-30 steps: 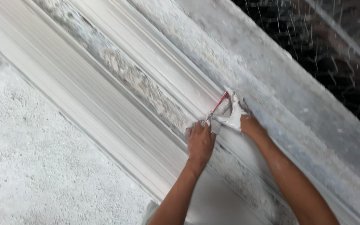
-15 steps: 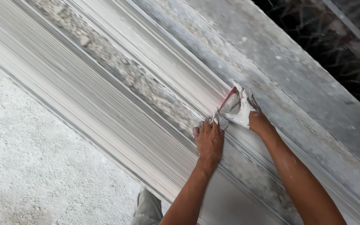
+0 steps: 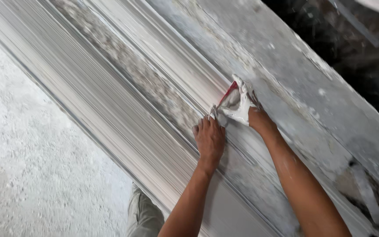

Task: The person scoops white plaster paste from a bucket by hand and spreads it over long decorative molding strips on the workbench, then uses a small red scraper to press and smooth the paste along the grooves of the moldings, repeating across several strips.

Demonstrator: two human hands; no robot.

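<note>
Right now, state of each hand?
Left hand: open, flat on the plaster moulding, holding nothing.
Right hand: plaster-coated, closed on a red-edged scraper.

Rough pale concrete floor (image 3: 31,175) at left (dusty, speckled); dark debris-strewn area (image 3: 365,57) upper right.

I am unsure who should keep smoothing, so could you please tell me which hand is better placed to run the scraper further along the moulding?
Probably the right hand: it already grips the red-edged scraper against the plaster moulding. The left hand lies flat, empty, beside it.
</note>
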